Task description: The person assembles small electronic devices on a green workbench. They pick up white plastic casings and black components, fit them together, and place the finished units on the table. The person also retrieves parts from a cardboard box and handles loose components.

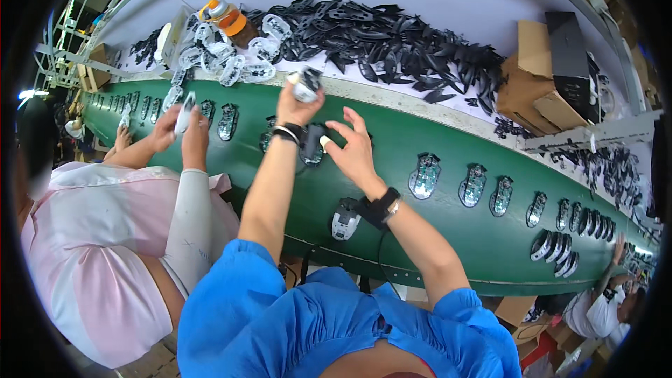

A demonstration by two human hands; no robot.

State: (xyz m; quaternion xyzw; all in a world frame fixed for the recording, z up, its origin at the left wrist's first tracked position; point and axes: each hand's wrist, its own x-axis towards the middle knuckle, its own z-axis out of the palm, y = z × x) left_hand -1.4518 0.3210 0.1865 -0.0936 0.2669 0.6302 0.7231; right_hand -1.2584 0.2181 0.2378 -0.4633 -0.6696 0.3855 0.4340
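Observation:
My left hand (297, 106) is raised over the far side of the green belt, its fingers closed round a white-and-black mouse shell (306, 85). My right hand (352, 148) hovers over the belt to the right of it, fingers spread and nothing in them; a white cover sits on one finger. Between and below my hands, dark mouse bases are partly hidden, one by the black device (315, 141) at my left wrist. Close to my right wrist lies a mouse with a pale shell (345, 220). Further right, an open mouse base with its circuit board (424, 176) rests on the belt.
Behind the belt (399, 227), a ledge carries a heap of black curved plastic pieces (378, 35), clear shells (231, 66), an orange-lidded jar (234, 22) and a cardboard box (525, 91). More mouse bases line the belt. At left, a co-worker's hands (183, 129) hold a pale shell.

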